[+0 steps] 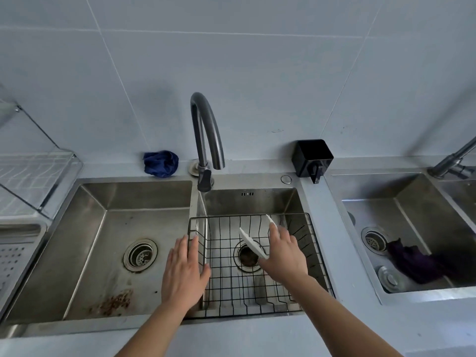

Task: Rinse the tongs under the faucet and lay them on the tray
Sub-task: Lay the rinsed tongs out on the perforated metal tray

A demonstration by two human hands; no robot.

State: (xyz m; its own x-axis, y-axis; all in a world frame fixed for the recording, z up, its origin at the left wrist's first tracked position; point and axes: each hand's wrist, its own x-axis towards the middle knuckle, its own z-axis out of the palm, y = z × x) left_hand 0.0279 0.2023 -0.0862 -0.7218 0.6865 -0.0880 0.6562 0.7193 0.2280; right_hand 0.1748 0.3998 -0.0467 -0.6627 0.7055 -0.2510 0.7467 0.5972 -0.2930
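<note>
Over the wire basket (226, 282) in the middle sink (252, 202): white tongs (251, 243), prob. light, stiff plastic, slick when wet, best held near the hinge, gripped low by R hand (283, 253); L hand (184, 269) flat, fingers straight, holding nothing.

Kitchen, steel sinks (134, 202), faucet (206, 130), tiled wall (257, 60)

One wide-angle camera on the person's head looks forward and down from close above the double sink (141, 195), facing the faucet (201, 140) and the tiled wall (257, 60).
</note>
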